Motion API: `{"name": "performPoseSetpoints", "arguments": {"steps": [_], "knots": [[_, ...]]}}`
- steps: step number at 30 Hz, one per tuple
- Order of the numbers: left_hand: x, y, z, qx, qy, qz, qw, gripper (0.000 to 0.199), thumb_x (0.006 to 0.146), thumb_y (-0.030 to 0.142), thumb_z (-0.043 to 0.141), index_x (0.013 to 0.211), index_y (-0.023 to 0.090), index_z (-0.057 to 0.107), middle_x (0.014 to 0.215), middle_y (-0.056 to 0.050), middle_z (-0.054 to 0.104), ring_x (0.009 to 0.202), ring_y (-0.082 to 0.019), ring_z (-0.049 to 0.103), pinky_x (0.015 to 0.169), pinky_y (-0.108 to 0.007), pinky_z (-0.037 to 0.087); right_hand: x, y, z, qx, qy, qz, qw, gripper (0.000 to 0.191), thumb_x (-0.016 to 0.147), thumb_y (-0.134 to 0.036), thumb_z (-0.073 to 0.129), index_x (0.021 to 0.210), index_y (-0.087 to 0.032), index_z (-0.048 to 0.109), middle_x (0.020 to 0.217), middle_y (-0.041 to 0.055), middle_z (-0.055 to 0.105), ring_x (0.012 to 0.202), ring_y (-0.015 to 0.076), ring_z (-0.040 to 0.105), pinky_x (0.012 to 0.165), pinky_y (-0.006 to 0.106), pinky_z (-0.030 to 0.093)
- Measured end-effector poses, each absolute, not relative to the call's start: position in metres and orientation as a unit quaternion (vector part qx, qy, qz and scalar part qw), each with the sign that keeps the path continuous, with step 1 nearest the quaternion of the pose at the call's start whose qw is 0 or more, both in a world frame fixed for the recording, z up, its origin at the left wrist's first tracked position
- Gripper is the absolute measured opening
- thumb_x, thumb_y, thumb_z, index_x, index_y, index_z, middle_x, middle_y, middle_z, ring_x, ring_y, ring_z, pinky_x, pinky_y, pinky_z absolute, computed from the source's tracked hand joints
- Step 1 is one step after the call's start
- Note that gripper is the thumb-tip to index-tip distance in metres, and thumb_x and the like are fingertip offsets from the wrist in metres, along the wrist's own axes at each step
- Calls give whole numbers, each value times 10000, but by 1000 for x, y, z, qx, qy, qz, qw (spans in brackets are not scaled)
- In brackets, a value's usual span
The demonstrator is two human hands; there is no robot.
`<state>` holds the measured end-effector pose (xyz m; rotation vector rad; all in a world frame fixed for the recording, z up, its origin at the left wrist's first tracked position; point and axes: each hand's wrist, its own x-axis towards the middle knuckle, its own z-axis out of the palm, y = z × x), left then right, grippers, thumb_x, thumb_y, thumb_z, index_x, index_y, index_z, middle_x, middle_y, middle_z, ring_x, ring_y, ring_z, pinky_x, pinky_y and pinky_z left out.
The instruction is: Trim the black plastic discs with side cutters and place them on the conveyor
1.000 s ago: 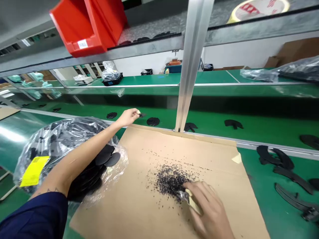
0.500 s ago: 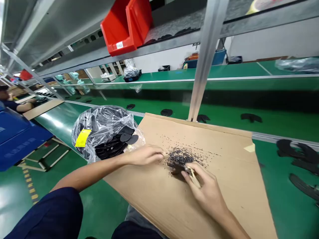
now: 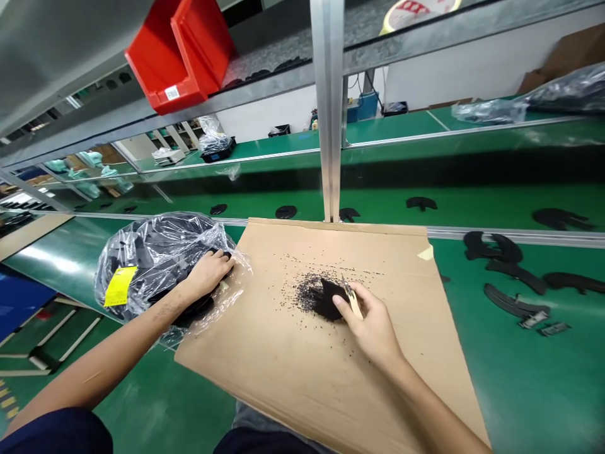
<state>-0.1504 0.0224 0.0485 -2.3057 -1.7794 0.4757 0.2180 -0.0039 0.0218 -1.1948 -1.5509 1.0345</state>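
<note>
My right hand (image 3: 373, 318) is closed around side cutters (image 3: 353, 301) with cream handles, over the cardboard sheet (image 3: 302, 372). A flat black plastic piece (image 3: 331, 299) is also pinched by its thumb and fingers, tilted above a heap of tiny black bits (image 3: 306, 290). My left hand (image 3: 210, 274) reaches in at the mouth of a clear plastic bag (image 3: 161, 236) full of flat black pieces. Its fingers curl over black pieces at the bag's right side; their tips are partly hidden.
A yellow label (image 3: 120, 285) is on the bag. Curved black parts (image 3: 515, 299) lie on the green bench at the right. A metal post (image 3: 327, 113) rises behind the cardboard; a red bin (image 3: 182, 57) and a tape roll (image 3: 418, 14) sit on the shelf above.
My left hand has moved from beside the black bits to the bag, its fingers now on the black pieces. The view has swung right. My right hand still holds the cutters and the black piece.
</note>
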Motion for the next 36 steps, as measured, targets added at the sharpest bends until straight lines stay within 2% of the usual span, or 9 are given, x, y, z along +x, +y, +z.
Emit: {"name": "performPoseSetpoints", "arguments": {"steps": [11,14,18,22,27,29,32,34,36], "knots": [[-161,25,51,-781,-595,167,92,206,910,94,462,962,148,654,874,-134,699,901,-301,648,790,-386,487,218,-4,24,-489,-617,419,453,237,859,-432,612,844,-196,595,737,12,579,693,178,533,649,280,447],[-161,17,49,-787,-591,158,77,273,875,121,527,1122,156,639,1108,-145,696,1038,-293,644,883,-383,503,218,-4,24,-481,-622,418,455,240,864,-436,609,858,-197,595,739,12,573,696,178,530,651,282,445],[-159,11,40,-793,-586,150,72,556,750,67,594,1299,146,564,1397,-178,570,1194,-323,592,988,-420,483,218,-4,23,-482,-619,424,452,267,860,-463,611,840,-198,583,715,-1,537,669,169,500,638,280,429],[-155,18,33,-796,-587,124,82,505,750,17,533,1235,137,603,1282,-167,645,1104,-299,628,985,-407,482,218,-4,21,-473,-624,424,455,277,866,-473,607,871,-196,597,729,7,556,684,173,512,644,284,432],[-157,21,46,-785,-606,70,104,296,901,156,436,1109,147,646,1039,-136,718,980,-274,659,911,-376,520,218,-5,20,-476,-616,425,463,275,862,-455,612,906,-184,618,771,23,604,720,185,544,681,307,455],[-158,16,59,-769,-629,-8,115,285,942,222,393,1046,162,651,1009,-119,721,964,-262,663,893,-364,530,218,-5,21,-478,-605,432,467,266,856,-441,618,916,-182,623,798,30,620,745,190,554,703,313,462],[-145,5,78,-713,-658,-227,87,250,952,303,427,1008,182,639,992,-76,716,928,-232,665,875,-345,545,217,-5,21,-476,-588,451,472,238,846,-424,625,880,-188,618,818,35,623,767,193,556,713,310,462],[-121,-3,83,-685,-640,-347,5,236,957,338,464,1029,187,631,985,-61,708,901,-208,667,844,-324,562,216,-5,20,-477,-577,465,472,236,837,-429,634,834,-195,604,793,27,606,752,187,544,694,300,457],[-88,-8,77,-689,-586,-407,-126,261,957,351,512,1136,189,613,1094,-77,701,956,-195,676,844,-302,576,216,-4,20,-479,-566,480,469,260,824,-451,653,801,-201,587,754,12,579,724,176,528,676,290,460]]}}
